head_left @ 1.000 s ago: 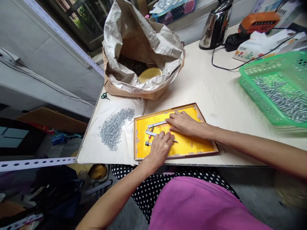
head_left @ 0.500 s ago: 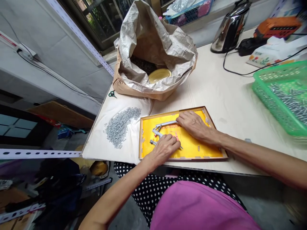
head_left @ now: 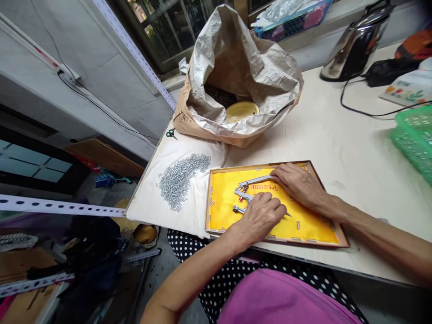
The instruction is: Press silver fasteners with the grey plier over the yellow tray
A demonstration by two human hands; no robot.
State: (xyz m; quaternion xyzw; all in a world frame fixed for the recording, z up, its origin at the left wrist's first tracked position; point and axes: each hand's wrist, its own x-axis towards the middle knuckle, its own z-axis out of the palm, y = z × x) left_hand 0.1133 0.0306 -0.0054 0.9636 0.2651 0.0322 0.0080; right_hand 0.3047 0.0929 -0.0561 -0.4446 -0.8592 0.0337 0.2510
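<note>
left hand (head_left: 261, 217): closed on pliers (head_left: 245, 196). right hand (head_left: 299, 183): at upper handle (head_left: 259, 180) tip, grip cannot be told. pliers: in tray (head_left: 232, 169), left of right hand. risk: slipped grip could jerk pliers, knocking pin (head_left: 298, 225) right of left hand.

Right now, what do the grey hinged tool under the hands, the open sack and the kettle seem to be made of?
Tool: probably metal, with a dull grey sheen along its arms.
Sack: silvery, crinkled inside, likely woven plastic; the matte tan outside could be paper.
Kettle: apparently polished metal, given its mirror-like highlights.
</note>
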